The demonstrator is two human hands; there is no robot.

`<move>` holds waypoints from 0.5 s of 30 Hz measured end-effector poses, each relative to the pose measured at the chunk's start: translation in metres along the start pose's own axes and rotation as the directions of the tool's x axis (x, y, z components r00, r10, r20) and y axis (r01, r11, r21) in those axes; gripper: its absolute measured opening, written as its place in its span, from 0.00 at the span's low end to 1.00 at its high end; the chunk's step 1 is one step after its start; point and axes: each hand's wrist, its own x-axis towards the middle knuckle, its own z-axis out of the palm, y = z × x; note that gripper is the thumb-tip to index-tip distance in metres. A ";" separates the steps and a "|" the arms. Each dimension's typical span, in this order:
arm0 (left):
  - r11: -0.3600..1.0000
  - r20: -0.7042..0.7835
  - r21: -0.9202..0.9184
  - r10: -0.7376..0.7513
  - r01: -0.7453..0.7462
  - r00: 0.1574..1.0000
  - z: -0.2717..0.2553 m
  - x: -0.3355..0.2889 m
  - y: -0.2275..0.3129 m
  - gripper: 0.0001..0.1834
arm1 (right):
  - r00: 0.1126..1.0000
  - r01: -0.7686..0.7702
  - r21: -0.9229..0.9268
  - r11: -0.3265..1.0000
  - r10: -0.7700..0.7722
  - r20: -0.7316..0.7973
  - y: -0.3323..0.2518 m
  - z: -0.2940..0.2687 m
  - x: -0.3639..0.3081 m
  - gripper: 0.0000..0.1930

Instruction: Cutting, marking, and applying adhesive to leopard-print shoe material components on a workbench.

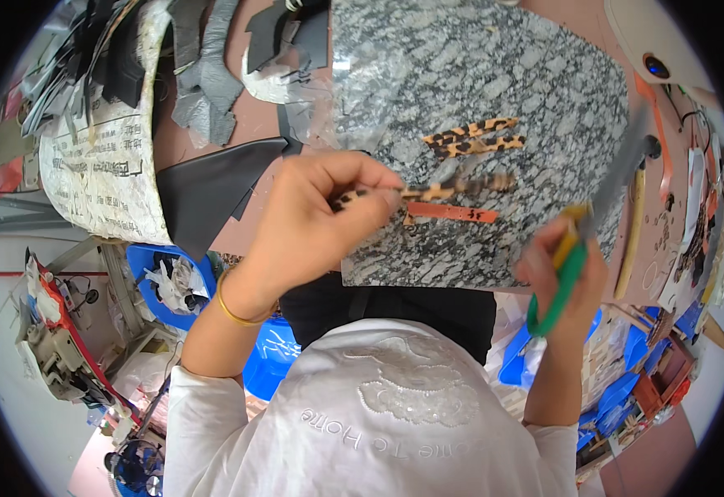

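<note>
Over the near left part of a speckled grey stone slab point(494, 74), my left hand point(312, 217) pinches a narrow leopard-print strip point(441, 190) between thumb and fingertips. The strip runs out to the right, its far end blurred. Close below it an orange-red strip point(453, 213) with dark marks lies on the slab. Two more leopard-print strips point(474, 137) lie beyond, nearly side by side. At the slab's near right corner my right hand point(573, 269) grips scissors point(573, 263) with green and yellow handles. Their blades, smeared by motion, point away to the far right.
Black and grey sheet scraps point(209, 74) cover the pink table on the left, beside a white printed sack point(101, 174). A dark triangular piece point(213, 186) overhangs the edge. A blue bin point(151, 257) stands below. A yellowish stick point(631, 236) lies right of the slab.
</note>
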 end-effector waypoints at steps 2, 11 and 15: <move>0.920 -0.024 -0.367 0.136 -0.135 0.990 -0.005 0.006 0.006 0.07 | 0.967 -0.150 0.020 0.989 0.142 0.209 0.011 -0.030 -0.024 0.21; 0.908 0.112 -0.412 0.135 -0.078 0.984 0.003 0.005 0.024 0.08 | 0.849 0.030 -0.284 0.958 0.126 0.513 -0.016 -0.019 -0.016 0.34; 0.907 0.135 -0.421 0.076 -0.013 0.988 0.005 0.007 0.025 0.08 | 0.858 0.218 -0.337 0.916 -0.015 0.513 -0.019 -0.020 -0.010 0.33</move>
